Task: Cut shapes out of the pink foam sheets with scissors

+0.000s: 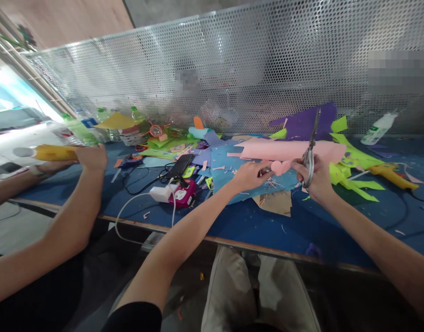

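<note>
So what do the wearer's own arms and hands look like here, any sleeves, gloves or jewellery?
Both forearms are bare. The left hand and right hand wear no gloves, and no rings or watch show. A black short sleeve covers the left upper arm; the right upper arm is out of frame.

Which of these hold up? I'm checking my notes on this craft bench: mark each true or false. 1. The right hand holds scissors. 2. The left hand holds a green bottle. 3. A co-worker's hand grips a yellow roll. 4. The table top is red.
1. True: the right hand holds the scissors, blades pointing up.
2. False: the left hand pinches a small pink paper piece.
3. True: a co-worker's hand grips a yellow roll.
4. False: the table is blue.
</note>
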Available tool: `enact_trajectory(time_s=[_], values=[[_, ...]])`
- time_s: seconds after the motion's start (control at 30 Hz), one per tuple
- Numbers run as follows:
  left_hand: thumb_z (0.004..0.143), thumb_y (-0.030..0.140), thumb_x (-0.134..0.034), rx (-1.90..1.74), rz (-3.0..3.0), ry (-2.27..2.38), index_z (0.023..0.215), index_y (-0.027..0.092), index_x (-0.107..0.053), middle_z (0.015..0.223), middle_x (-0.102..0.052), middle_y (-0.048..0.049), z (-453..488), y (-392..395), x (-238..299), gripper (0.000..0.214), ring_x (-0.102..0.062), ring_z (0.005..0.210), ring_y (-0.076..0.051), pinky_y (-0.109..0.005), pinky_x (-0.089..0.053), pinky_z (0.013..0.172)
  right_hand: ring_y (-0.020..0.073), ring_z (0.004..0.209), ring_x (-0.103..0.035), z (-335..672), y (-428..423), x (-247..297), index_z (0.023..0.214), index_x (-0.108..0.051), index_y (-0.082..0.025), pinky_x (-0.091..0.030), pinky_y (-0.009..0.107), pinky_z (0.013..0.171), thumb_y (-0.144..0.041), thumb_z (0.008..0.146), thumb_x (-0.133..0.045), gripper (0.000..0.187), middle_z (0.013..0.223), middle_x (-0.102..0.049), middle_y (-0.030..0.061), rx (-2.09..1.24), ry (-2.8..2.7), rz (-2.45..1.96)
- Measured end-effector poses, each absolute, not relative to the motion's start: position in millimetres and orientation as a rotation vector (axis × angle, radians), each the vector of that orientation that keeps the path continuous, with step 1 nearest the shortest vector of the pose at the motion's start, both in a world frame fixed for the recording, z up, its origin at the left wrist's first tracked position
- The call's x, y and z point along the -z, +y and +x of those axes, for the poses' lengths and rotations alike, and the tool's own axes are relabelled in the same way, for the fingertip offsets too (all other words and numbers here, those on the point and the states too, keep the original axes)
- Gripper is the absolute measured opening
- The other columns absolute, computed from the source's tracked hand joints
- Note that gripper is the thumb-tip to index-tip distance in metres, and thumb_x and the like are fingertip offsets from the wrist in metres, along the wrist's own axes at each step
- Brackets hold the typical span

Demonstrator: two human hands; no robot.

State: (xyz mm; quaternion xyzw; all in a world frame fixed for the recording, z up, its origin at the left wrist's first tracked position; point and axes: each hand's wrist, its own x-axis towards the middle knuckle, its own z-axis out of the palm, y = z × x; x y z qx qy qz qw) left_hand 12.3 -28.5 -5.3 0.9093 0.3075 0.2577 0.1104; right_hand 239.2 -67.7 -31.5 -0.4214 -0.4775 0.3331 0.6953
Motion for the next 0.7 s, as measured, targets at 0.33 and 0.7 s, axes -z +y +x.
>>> enact_trajectory(time_s=[0.33,0.7], values=[[0.103,0.046,-0.048,-0.752,2.644,0.957,0.107,0.021,-0.07,0.086,-0.075,-0.002,10.9,-28.1,4.3,0.034,-0.064,0.073,-0.016,-0.028,-0.036,0.064,0.0062,0.034,-0.047,239.6,-68.4,32.1,0.085,-0.052,-0.026,-0.03,0.018,0.028,-0.025,0.073,-0.08,0.03,0.082,-0.073,-0.0023,-0.713,-1.09,-0.981],[0.104,0.055,-0.04,-0.624,2.752,0.816,0.106,0.019,-0.068,0.096,-0.076,-0.0048,11.9,-32.5,3.0,0.045,-0.067,0.082,-0.02,-0.03,-0.041,0.068,0.0066,0.035,-0.047,239.6,-67.7,32.7,0.085,-0.051,-0.026,-0.031,0.019,0.029,-0.026,0.073,-0.08,0.032,0.079,-0.072,-0.003,-0.711,-1.079,-0.946]])
